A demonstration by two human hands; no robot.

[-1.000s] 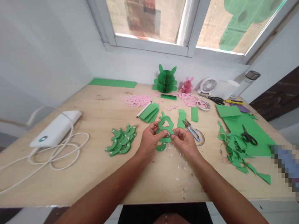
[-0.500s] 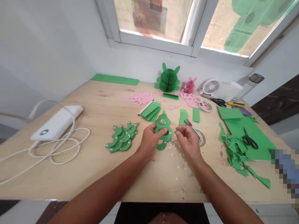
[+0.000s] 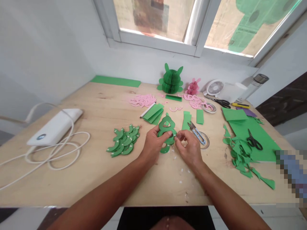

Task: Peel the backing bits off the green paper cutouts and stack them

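Observation:
My left hand (image 3: 153, 143) grips a stack of green paper cut-outs (image 3: 166, 127) shaped like linked loops, held just above the wooden table (image 3: 100, 172). My right hand (image 3: 189, 147) is closed in a pinch at the right edge of that stack, thumb and forefinger pressed together on it. A pile of green curved paper pieces (image 3: 124, 141) lies just left of my left hand. Small thread snips (image 3: 196, 131) lie just right of my right hand, on a roll of tape.
Folded green strips (image 3: 153, 113), pink cut-outs (image 3: 141, 100) and green and pink paper figures (image 3: 170, 80) sit further back. Green sheets, scraps and black scissors (image 3: 254, 140) lie right. A white power bank with cable (image 3: 54, 127) lies left. A small fan (image 3: 214, 87) stands by the wall.
My right hand let go of the green cut-out half a second ago, then came back and pinched its right edge again. The left hand kept holding it.

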